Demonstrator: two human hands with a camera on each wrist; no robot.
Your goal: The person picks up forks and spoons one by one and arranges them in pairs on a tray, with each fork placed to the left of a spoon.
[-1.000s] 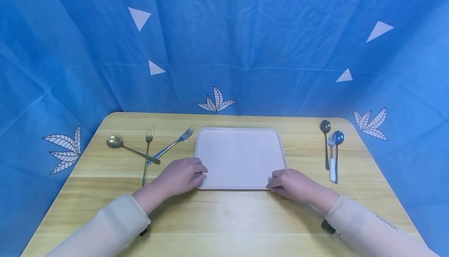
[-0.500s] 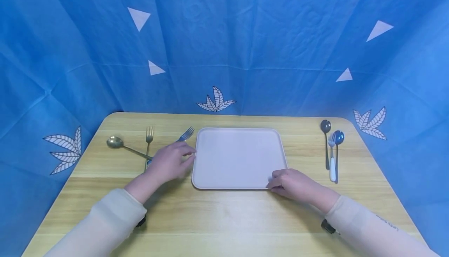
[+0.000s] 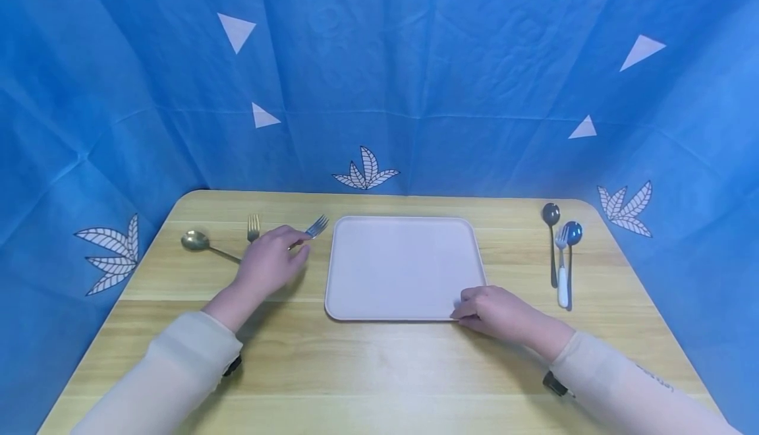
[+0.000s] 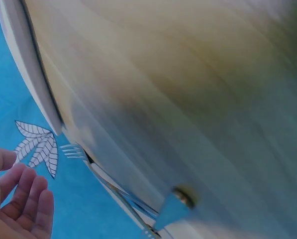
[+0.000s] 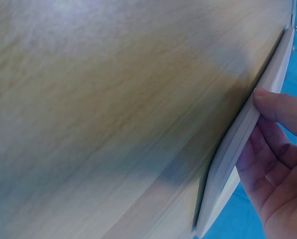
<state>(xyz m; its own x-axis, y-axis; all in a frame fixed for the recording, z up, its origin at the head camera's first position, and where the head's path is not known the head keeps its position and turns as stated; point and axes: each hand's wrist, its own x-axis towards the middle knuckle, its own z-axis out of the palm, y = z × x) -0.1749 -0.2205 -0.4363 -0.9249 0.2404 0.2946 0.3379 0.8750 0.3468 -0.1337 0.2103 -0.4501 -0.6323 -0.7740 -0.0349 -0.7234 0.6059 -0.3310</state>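
A white rectangular tray [image 3: 403,263] lies flat mid-table. At its near right corner my right hand [image 3: 489,310] grips the rim; in the right wrist view the thumb presses the outer side of the tray [image 5: 225,159], fingers over the inner side. My left hand [image 3: 271,260] hovers left of the tray over crossed cutlery, its fingers loosely bent and holding nothing. Just beyond its fingertips show the tines of a silver fork [image 3: 317,226]. Behind the hand is a gold fork [image 3: 253,225], and left of it a gold spoon [image 3: 196,240]; the hand hides most of their handles.
On the right side of the wooden table [image 3: 379,376] lie a dark spoon [image 3: 551,214], a white-handled fork [image 3: 562,283] and another spoon [image 3: 572,234] close together. A blue patterned curtain [image 3: 379,79] stands round the table's back and sides.
My left hand has let go of the tray's near left corner and moved left and away from me, over the cutlery. The right hand and tray have stayed in place.
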